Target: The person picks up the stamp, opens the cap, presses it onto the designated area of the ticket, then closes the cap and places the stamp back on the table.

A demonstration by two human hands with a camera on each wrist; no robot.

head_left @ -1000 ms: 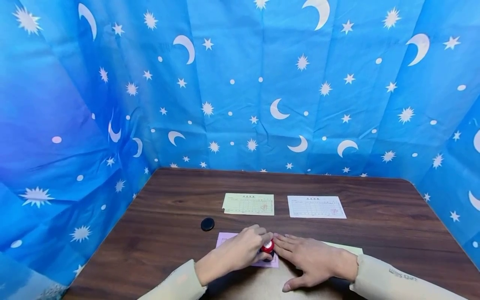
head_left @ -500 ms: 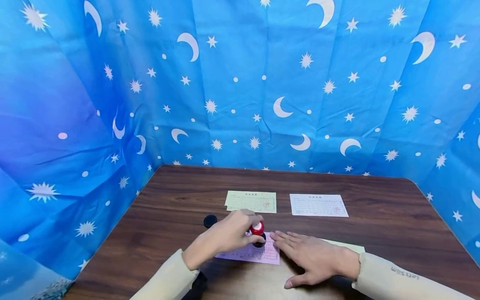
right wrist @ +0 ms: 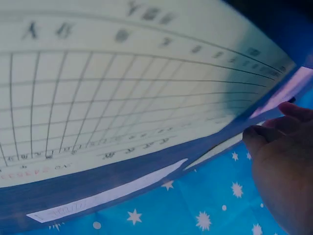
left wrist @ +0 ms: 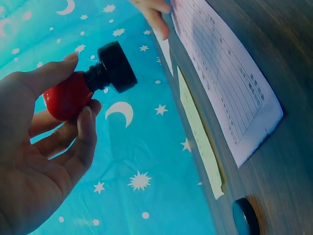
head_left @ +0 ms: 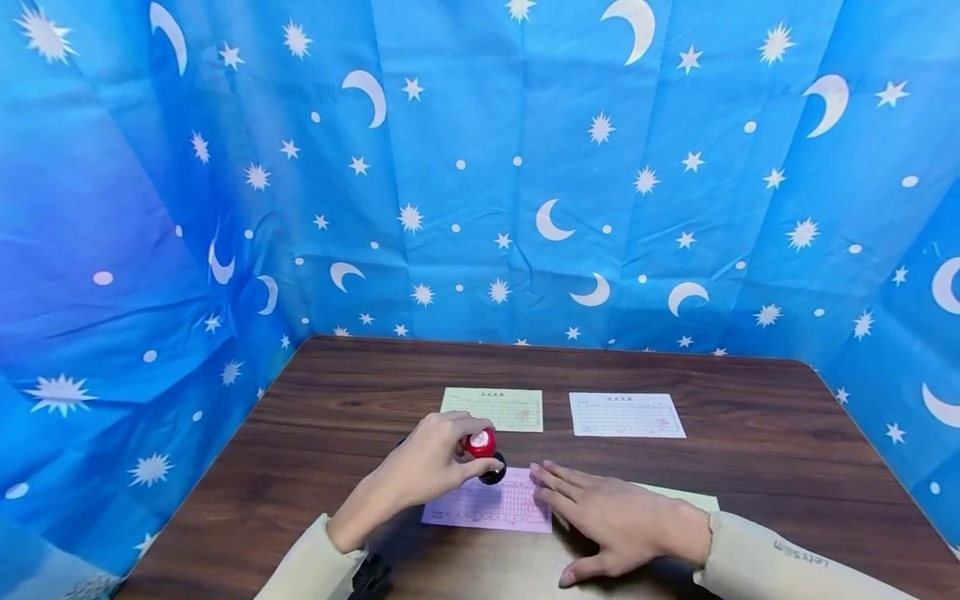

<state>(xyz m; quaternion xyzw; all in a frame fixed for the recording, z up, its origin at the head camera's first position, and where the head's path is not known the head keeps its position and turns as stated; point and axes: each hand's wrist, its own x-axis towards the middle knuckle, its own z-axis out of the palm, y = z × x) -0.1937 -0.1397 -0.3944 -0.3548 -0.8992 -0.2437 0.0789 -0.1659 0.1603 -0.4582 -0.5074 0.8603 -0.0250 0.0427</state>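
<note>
My left hand holds a round stamp by its red bulb handle, between thumb and fingers. The stamp's black base is raised above the pink printed form, over its far edge. A faint red mark shows near that form's right side. Flat on the table, with fingers stretched out, my right hand has its fingertips at the right edge of the pink form. Beneath and beside it lies a pale green form, mostly covered in the head view; its ruled grid fills the right wrist view.
Farther back lie a light green form, partly behind the left hand, and a white form, each with a red mark. A round black cap rests on the brown wooden table. A blue star-and-moon curtain encloses the table.
My left hand has lifted the stamp off the pink form's right part and moved left and away, uncovering the printing and red mark. The right hand has stayed in place.
</note>
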